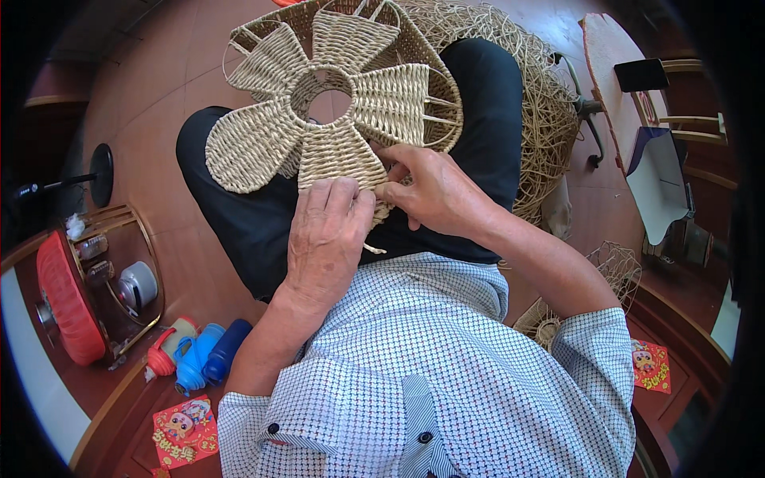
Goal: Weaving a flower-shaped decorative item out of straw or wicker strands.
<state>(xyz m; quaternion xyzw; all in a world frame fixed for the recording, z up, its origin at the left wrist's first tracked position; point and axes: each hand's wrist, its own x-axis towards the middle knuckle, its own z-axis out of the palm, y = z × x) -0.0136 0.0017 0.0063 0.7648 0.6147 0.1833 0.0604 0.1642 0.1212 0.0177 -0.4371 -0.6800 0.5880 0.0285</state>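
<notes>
A straw-coloured woven piece with flower-like petals around a round centre hole lies over my lap, with a woven basket-like rim behind it. My left hand has its fingers curled over the lowest petal's edge. My right hand is bent at that petal's right side, thumb and fingers pressed on the weave; some of its fingertips are hidden. A short loose pale strand hangs beside my left hand.
A heap of loose strands lies beyond my right knee, near a table holding a dark phone. At left are a black stand, a cart with a red cushion-like item, and several bottles.
</notes>
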